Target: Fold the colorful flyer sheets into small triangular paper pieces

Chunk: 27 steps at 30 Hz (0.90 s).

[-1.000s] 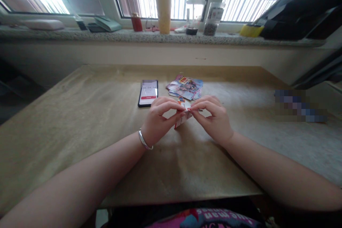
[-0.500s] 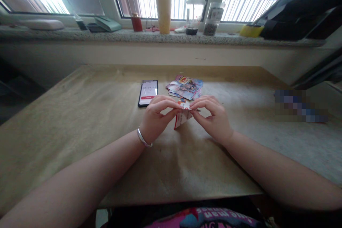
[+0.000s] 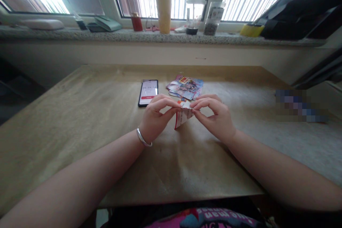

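Note:
Between my two hands is a piece of printed paper point(image 3: 184, 117), bent along its top, with a white front panel edged in red hanging down. My left hand point(image 3: 159, 115), with a silver bangle at the wrist, pinches the left end of the fold between thumb and fingers. The right end of that fold is pinched by my right hand point(image 3: 213, 117). Just beyond the fingers lies a small pile of colourful printed leaflets point(image 3: 185, 87), partly covered by the paper and hands. A phone point(image 3: 148, 93) showing a timer lies beyond my left hand.
The table point(image 3: 80, 114) has a pale brown cover. On the right lies a blurred-out bluish item point(image 3: 300, 106). Along the windowsill point(image 3: 128, 36) stand a tall cup of yellow drink point(image 3: 163, 3), a red jar point(image 3: 136, 23), a clear container point(image 3: 213, 19) and a black bag point(image 3: 299, 14).
My right hand has shifted slightly to the right along the fold, showing a little more of the paper. My left hand keeps its pinch almost in place.

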Motion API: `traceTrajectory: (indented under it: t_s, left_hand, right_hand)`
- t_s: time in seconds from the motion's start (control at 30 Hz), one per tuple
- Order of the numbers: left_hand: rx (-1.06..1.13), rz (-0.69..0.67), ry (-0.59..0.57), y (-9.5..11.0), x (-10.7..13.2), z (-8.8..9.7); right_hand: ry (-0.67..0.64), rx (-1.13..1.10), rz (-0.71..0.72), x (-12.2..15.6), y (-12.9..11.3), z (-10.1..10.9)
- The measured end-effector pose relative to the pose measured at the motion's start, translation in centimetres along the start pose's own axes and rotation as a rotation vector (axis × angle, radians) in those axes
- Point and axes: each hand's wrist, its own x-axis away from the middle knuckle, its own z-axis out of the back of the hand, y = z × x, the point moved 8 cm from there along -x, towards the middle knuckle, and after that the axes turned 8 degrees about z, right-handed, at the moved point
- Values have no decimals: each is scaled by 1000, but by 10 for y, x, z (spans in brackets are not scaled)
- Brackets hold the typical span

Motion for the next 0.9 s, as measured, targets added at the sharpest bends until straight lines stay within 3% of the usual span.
traceTrajectory:
  t_s: [0.23,0.53,0.77,0.9]
  left_hand:
    - [-153,-69,-93,9,2,-11]
    - [-158,-54,-49,8,1,-7]
    - [-111,-37,-59,5,1,-9]
    - [-148,-25,-78,3,2,-11]
  right_hand:
    - [-59,26,67,1,-4,-6]
    - [-19,68,61,0,-3,-2]
    - [-40,-31,-36,1,8,-5]
    - [-61,-21,2,0,4,-6]
